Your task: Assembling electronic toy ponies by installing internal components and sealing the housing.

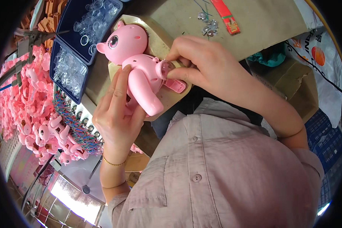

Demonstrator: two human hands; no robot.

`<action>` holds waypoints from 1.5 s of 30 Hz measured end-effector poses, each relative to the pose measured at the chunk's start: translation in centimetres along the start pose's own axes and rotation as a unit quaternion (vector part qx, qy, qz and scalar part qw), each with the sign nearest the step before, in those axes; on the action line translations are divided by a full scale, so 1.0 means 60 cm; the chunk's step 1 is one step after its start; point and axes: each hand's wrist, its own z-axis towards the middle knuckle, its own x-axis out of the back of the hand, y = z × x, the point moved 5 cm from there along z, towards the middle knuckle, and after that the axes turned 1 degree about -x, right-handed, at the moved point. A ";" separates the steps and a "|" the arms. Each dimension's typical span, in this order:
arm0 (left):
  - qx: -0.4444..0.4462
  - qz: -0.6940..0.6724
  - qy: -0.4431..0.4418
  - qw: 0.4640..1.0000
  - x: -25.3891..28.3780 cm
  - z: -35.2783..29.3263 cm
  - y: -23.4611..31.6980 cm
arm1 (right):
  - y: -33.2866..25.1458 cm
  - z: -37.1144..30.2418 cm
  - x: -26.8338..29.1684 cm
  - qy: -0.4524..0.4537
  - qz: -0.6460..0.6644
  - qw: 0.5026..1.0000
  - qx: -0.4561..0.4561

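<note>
A pink plastic toy pony (143, 81) lies on its side on a cream-coloured block (155, 40), its head toward the far left. My left hand (117, 100) is closed around the body, fingers lying along its side and a front leg. At the toy's near right end, my right hand (203, 62) pinches a small clear round plastic cap (166, 70) between thumb and fingertips. The cap sits against a round pink opening; whether it is fully seated cannot be seen. A pink leg with an open recess (176, 86) points right beneath my right thumb.
Dark blue bins (70, 23) of clear plastic rings and cups stand at the far left. Beyond them are a heap of pink toy parts (30, 98) and bundled coloured wires (74, 119). Small metal pieces (209, 28) and a red strip (225, 15) lie on the table's far side.
</note>
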 end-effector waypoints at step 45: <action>-0.002 -0.010 -0.008 1.000 0.003 -0.001 -0.003 | -0.022 0.012 0.019 -0.062 -0.129 0.912 0.384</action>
